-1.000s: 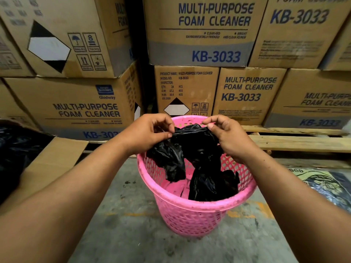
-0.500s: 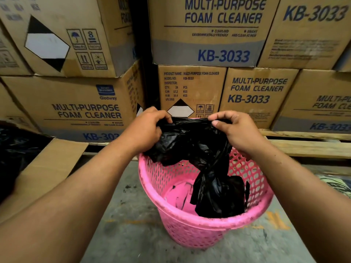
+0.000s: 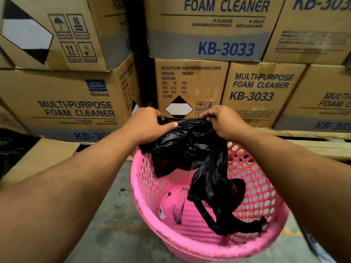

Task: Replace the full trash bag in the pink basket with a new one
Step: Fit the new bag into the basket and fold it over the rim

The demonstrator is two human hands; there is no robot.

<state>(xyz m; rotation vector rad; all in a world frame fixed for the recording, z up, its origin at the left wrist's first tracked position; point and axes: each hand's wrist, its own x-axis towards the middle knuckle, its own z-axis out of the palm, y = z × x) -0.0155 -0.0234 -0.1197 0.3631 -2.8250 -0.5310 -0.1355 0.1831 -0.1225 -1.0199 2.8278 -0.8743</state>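
Black trash bag [image 3: 191,143], pinched by left hand [image 3: 150,126] and right hand [image 3: 224,122] above the pink basket [image 3: 266,186] rim at twelve o'clock, is best spread at what seems its mouth, then hooked over the rim.

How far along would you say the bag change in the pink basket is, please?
Done: no full bag sits in the basket; only a few scraps lie on its bottom. In hand: the left hand and right hand both pinch a crumpled black bag above the rim, its tail hanging inside. Left: open the bag and fold it over the rim.
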